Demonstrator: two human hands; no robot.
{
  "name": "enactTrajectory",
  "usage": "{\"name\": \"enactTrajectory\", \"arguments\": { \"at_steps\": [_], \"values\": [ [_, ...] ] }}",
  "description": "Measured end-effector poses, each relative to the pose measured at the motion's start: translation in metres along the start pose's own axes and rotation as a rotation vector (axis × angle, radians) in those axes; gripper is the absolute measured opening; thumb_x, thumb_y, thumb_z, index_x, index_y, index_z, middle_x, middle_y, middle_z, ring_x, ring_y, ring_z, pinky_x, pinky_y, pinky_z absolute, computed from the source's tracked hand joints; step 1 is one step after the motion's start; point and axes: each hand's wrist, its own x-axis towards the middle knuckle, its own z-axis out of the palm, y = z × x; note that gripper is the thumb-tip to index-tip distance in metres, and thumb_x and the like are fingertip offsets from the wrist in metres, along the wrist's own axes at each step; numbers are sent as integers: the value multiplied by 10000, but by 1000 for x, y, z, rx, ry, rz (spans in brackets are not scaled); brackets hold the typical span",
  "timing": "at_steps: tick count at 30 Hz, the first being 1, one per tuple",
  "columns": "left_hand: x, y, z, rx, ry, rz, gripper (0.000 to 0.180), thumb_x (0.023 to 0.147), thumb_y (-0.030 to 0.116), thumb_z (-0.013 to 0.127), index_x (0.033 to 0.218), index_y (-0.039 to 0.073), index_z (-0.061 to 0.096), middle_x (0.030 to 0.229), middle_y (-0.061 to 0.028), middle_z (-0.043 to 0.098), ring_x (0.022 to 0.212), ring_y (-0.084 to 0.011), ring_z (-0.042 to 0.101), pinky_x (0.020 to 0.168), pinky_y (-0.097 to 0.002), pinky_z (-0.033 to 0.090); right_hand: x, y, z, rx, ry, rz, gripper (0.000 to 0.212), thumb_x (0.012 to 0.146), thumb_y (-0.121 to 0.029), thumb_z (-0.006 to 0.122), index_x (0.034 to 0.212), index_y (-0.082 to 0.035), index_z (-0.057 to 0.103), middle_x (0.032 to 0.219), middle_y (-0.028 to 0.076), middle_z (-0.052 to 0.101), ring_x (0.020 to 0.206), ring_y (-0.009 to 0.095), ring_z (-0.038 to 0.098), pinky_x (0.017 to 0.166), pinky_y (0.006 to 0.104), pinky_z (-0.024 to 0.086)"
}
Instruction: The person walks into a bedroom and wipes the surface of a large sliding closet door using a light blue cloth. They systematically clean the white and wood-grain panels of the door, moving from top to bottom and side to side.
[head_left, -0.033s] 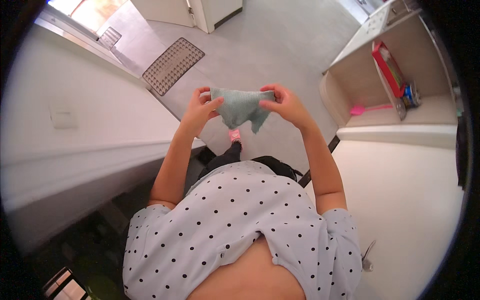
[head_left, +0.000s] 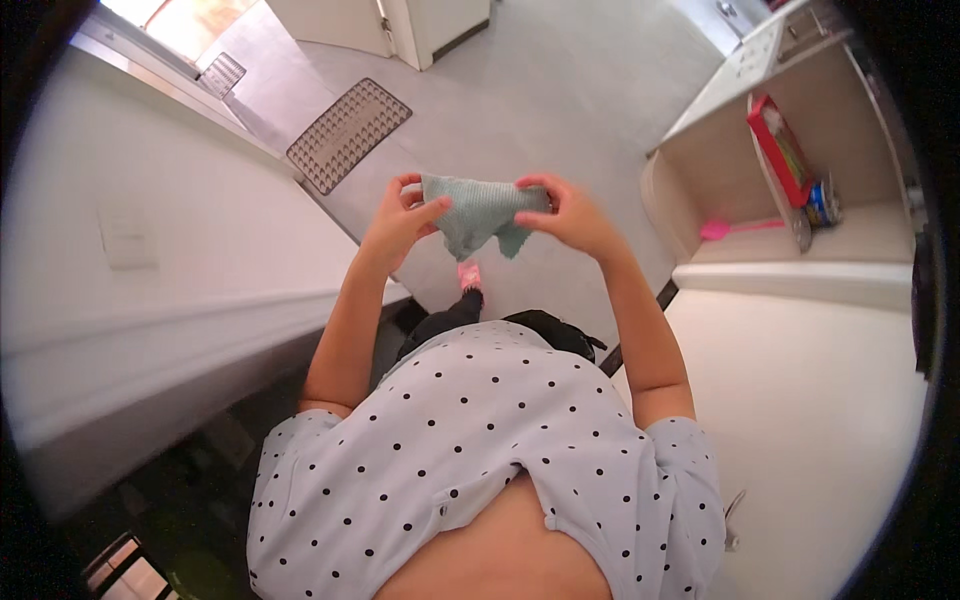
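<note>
- Two hands, seen in the head view, pinch one pale green cloth: the left hand (head_left: 398, 225) has its left end, the right hand (head_left: 575, 215) its right end, thumbs on the near face.
- Neither is nearer; the cloth (head_left: 480, 208) lies directly between them, touching both, its long axis running left to right across the body.
- Its far edge looks fairly straight, while the near edge hangs uneven, loose below the grips. The right hand is slightly blurred.
- Beneath and to the near side, a pink shoe (head_left: 470, 274) shows on the floor (head_left: 540, 110).
- A patterned mat (head_left: 349, 135) lies far left; an open shelf (head_left: 690, 185) stands on the right, well apart from the cloth.
</note>
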Motion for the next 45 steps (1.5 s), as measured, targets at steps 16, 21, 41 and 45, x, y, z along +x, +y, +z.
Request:
{"name": "enactTrajectory", "arguments": {
  "at_steps": [16,21,41,45],
  "values": [
    [240,103,-112,-317,425,-12,701,831,52,655,1388,68,230,1113,-149,521,912,-216,588,790,-353,502,399,-28,-14,-74,-399,-31,232,782,-183,644,983,-68,660,721,-7,573,657,80,505,585,240,413],
    [286,156,-137,-209,446,-56,595,803,179,724,1272,4,403,1128,-127,541,942,-189,576,775,-305,488,491,-23,7,-378,-469,-499,220,726,-125,654,936,-62,676,895,152,607,886,269,592,764,356,483],
    [378,418,-390,-300,306,106,283,934,253,532,1110,38,584,936,2,630,823,-70,598,720,-235,512,910,-229,185,279,-1443,106,252,907,-262,558,1021,-52,638,948,1,636,815,119,573,709,287,484],
    [430,492,-455,-418,313,158,272,923,227,546,1107,30,581,944,-7,632,799,-72,621,727,-249,537,971,-184,266,1116,-1308,504,289,920,-302,528,1116,-103,603,1032,16,621,914,153,582,803,302,487]
  ]
}}
